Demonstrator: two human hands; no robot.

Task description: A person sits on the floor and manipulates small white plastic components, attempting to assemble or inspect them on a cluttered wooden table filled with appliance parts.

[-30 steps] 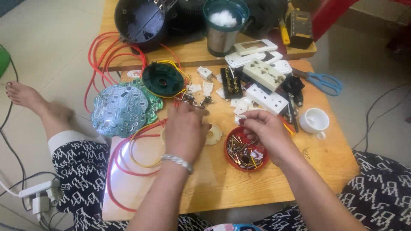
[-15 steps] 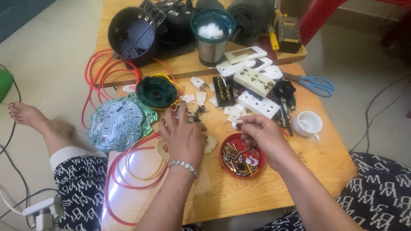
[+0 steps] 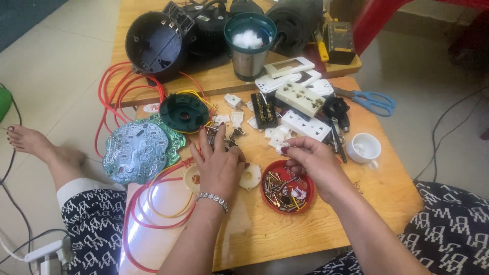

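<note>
My left hand [image 3: 218, 164] rests flat on the low wooden table [image 3: 377, 188], fingers apart, its fingertips at a cluster of small metal parts [image 3: 224, 133]. A cream round plastic piece [image 3: 249, 176] lies partly under it. My right hand [image 3: 313, 162] hovers over a red lid [image 3: 288, 192] full of screws and small metal bits, its fingertips pinching a small white piece [image 3: 283, 148].
A round circuit board [image 3: 136, 152], a dark green disc [image 3: 184, 112], red and yellow wires [image 3: 153, 203], white socket plates [image 3: 300, 99], a black terminal block [image 3: 264, 109], blue scissors [image 3: 371, 101], a white cup [image 3: 363, 147], a steel tumbler [image 3: 249, 48] and black housings [image 3: 153, 43] crowd the table.
The view has shifted down and nearer. My left hand slid slightly forward toward the small metal parts. My right hand stays over the red lid.
</note>
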